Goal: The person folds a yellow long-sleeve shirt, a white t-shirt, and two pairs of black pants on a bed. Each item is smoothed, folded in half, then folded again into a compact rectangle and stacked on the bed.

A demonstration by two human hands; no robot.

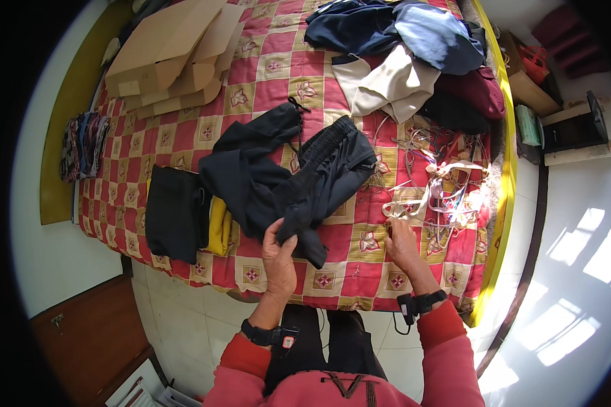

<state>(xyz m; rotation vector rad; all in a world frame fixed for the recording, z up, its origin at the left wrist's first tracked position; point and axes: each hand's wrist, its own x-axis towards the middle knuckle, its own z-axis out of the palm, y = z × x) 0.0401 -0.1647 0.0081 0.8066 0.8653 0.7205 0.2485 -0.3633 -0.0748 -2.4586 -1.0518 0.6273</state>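
Observation:
A pair of black drawstring trousers lies crumpled across the bed's near middle, its gathered elastic waistband slanting up to the right. My left hand pinches a fold of this dark cloth near its lower end. To the right, my right hand is just above the checked bedspread, apart from the trousers and close to a tangle of pale strings and ribbons. Its fingers are curled together, and I cannot make out what, if anything, is between them. Left of the trousers lies a folded black garment, partly over a yellow one.
Flattened brown cardboard boxes are stacked at the far left. A heap of clothes in navy, blue, cream and maroon fills the far right. Small patterned cloths sit at the left edge. A yellow bed edge runs along the right.

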